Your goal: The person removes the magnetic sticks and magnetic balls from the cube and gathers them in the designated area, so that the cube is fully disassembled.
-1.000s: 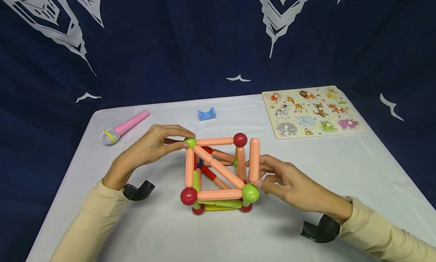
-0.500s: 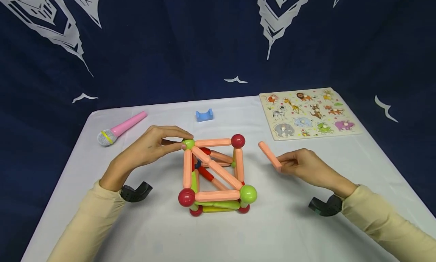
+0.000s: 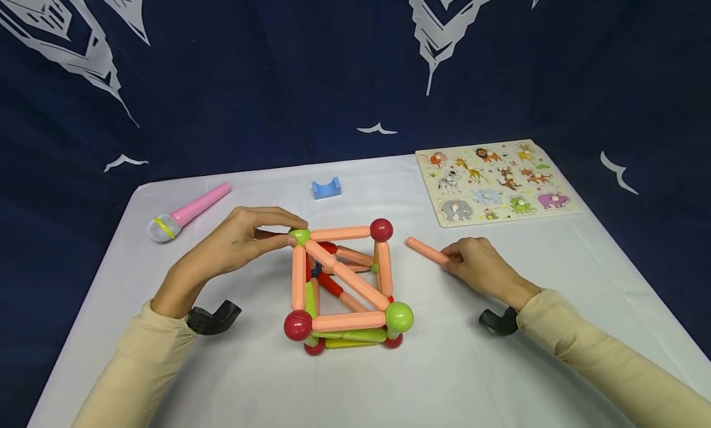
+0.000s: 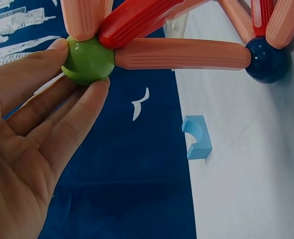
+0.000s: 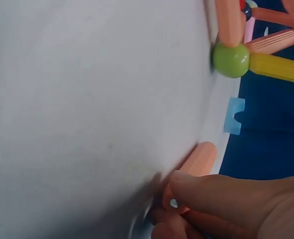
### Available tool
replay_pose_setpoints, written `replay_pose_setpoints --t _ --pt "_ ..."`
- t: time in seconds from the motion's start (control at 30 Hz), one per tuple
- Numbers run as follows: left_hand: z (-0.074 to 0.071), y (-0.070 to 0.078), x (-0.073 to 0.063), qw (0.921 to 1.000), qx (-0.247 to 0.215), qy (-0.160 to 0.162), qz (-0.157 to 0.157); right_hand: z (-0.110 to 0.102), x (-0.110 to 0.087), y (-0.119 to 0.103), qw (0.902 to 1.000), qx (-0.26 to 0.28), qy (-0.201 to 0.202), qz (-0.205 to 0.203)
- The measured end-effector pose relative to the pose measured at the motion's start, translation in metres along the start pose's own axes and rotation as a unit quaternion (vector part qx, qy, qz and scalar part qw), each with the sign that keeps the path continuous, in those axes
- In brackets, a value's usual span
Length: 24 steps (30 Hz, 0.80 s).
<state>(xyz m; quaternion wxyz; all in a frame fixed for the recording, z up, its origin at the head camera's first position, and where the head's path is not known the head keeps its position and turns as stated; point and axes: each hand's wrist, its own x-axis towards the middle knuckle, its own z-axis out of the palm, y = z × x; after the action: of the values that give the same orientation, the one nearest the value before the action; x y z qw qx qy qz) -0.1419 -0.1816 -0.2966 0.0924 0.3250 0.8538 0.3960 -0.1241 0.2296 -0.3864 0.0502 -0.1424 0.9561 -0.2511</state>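
Observation:
A cube-like frame of magnetic sticks and balls stands mid-table, its front peach stick (image 3: 348,321) running between a red ball (image 3: 298,325) and a green ball (image 3: 399,317). My left hand (image 3: 233,239) pinches the green ball (image 4: 88,62) at the upper left corner between thumb and fingertips. To the right of the frame, my right hand (image 3: 478,267) holds a loose peach magnetic stick (image 3: 426,251) by its near end, low over the table. In the right wrist view the thumb lies along this stick (image 5: 201,160), and a small metal spot shows at its end.
A pink toy microphone (image 3: 189,212) lies at the back left. Behind the frame sits a small blue notched block (image 3: 326,188). A wooden animal puzzle board (image 3: 497,182) occupies the back right of the white table (image 3: 444,378). A dark blue patterned curtain (image 3: 250,76) hangs behind.
My right hand has carried the loose stick from beside the frame's right side out to the right and down to the tabletop. My left hand keeps its pinch on the corner ball.

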Motion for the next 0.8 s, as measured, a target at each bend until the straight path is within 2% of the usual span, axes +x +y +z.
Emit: replay_pose_setpoints --t 0.1,0.33,0.57,0.8 --pt "0.0 0.0 0.0 1.0 -0.003 0.002 0.002 0.002 0.003 0.002 0.9999 -0.002 0.013 -0.003" --pt "0.001 -0.002 -0.001 1.0 -0.003 0.007 0.004 0.004 0.018 0.008 0.998 -0.027 0.043 -0.037" --pt "0.002 -0.003 -0.002 0.9999 -0.009 0.007 0.007 0.007 0.032 0.01 0.9972 -0.019 0.044 -0.057" --pt "0.001 -0.001 0.001 0.9999 -0.006 0.006 0.013 0.004 0.032 0.006 0.998 -0.036 0.033 -0.04"
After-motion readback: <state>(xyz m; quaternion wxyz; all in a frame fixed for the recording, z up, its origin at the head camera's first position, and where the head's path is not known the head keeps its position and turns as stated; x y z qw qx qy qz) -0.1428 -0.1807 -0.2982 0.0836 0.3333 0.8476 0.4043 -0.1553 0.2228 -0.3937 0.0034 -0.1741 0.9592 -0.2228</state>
